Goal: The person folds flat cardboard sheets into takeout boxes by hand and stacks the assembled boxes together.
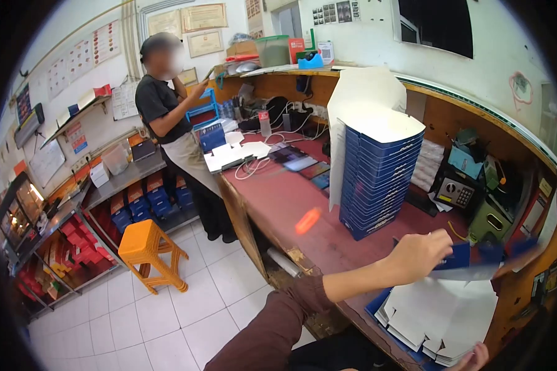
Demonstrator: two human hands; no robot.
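Note:
My left hand, in a brown sleeve, reaches across the table with its fingers closed at the motion-blurred edge of a blue-and-white cardboard box blank. Below it lies a stack of flat box blanks, white side up with slotted edges. At the stack's lower right corner my right hand shows only in part, its fingers curled against the cardboard edge. Beyond my left hand rises a tall stack of nested blue cardboard boxes, with a white inside showing on top. An orange object, blurred, appears over the red tabletop.
A co-worker stands at the table's far end, holding a phone. An orange stool is on the tiled floor. A small safe and a green box sit at the right. Cables, phones and a bottle lie farther back.

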